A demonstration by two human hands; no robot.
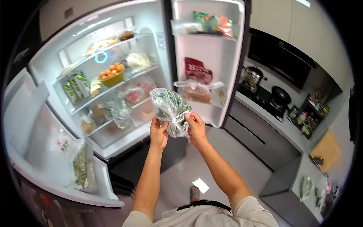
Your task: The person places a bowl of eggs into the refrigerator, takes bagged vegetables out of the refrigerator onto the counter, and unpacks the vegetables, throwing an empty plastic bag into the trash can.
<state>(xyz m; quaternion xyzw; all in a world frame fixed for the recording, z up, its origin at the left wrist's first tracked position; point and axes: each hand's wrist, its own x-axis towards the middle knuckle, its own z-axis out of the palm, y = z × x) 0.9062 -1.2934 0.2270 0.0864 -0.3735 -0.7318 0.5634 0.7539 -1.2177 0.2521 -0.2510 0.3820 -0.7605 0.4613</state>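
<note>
Between my two hands is a clear plastic bag of leafy greens [169, 105], its gathered, knotted neck turned toward me. My left hand [159, 133] grips the bag's lower left side, thumb on the plastic. With thumb and fingers, my right hand [196, 128] pinches the bag near the knot on the right. The bag is held up in front of the open fridge [100, 94], apart from its shelves. Leaves show dark green through the plastic; their kind is hard to make out.
Both fridge doors stand open; the right door [210, 49] holds packets, the left door [34, 125] a bag of greens [80, 164]. Eggs in a yellow basket [112, 80] sit on a shelf. At right are a pot [253, 75], a wok [280, 95] and a counter [272, 120].
</note>
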